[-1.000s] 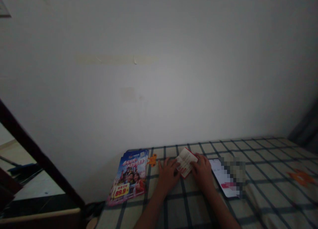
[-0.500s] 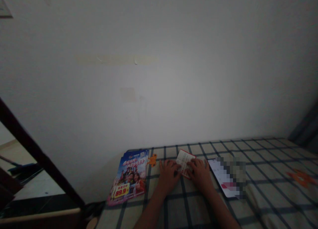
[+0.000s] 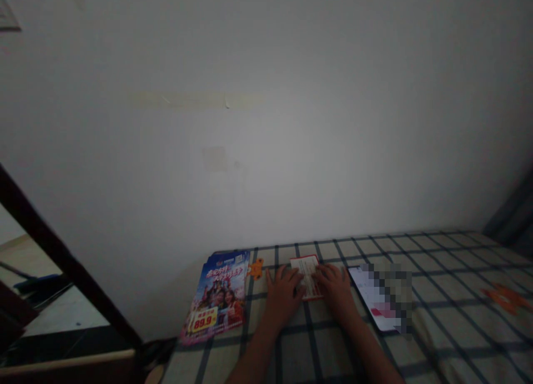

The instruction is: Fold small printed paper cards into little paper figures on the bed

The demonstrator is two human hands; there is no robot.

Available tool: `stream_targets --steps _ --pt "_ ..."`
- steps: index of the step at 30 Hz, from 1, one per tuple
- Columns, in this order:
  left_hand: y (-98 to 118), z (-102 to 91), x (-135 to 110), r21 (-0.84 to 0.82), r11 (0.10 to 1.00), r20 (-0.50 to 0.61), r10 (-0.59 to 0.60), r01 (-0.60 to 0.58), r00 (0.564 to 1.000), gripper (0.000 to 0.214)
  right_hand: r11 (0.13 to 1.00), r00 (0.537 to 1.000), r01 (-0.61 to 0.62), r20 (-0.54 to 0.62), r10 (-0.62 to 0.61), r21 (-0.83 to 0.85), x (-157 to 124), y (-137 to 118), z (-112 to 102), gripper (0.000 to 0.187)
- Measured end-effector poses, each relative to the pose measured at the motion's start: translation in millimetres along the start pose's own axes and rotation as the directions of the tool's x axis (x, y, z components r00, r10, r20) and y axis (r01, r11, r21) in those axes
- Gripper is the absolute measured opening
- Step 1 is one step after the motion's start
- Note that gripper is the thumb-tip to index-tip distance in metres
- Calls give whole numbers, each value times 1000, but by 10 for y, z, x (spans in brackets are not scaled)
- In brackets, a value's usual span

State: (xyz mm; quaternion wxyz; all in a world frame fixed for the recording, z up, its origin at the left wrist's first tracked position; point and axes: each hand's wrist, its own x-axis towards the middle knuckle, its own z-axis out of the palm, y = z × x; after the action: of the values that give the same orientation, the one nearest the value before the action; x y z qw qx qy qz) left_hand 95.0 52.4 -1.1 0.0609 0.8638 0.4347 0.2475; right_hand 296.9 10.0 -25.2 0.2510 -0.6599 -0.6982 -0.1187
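A small white leaflet with red edges and printed text (image 3: 308, 273) lies on the checked cloth between my hands. It looks folded, though the fingers cover parts of its sides. My left hand (image 3: 283, 288) rests palm down at its left edge, fingers spread. On the opposite side, my right hand (image 3: 335, 287) lies with its fingers stretched over the leaflet's right edge. To the left is a stack of colourful flyers (image 3: 220, 295) marked 89.9. A phone (image 3: 375, 301) with a lit screen lies right of my right hand, partly pixelated.
The checked cloth (image 3: 437, 251) covers the surface up to the pale wall (image 3: 308, 123). Orange figures (image 3: 255, 269) show on the cloth beside the flyers and at far right. A dark slanted post (image 3: 62, 256) stands at left.
The leaflet has turned from a slant to nearly square with me. Both hands have shifted slightly with it, their fingers spreading flatter. The flyers and phone have not moved.
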Motion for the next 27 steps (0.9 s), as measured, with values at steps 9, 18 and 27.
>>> stream_targets --steps 9,18,27 --pt "89 -112 -15 60 998 -33 12 -11 999 32 993 996 42 71 -50 114 4 -106 -117 32" --pt "65 -118 -8 -67 998 56 16 -13 998 23 970 974 3 221 -58 244 -11 -42 -98 58" --pt "33 -84 -18 -58 997 98 -35 41 995 26 952 988 24 135 -68 305 -39 -8 -126 37"
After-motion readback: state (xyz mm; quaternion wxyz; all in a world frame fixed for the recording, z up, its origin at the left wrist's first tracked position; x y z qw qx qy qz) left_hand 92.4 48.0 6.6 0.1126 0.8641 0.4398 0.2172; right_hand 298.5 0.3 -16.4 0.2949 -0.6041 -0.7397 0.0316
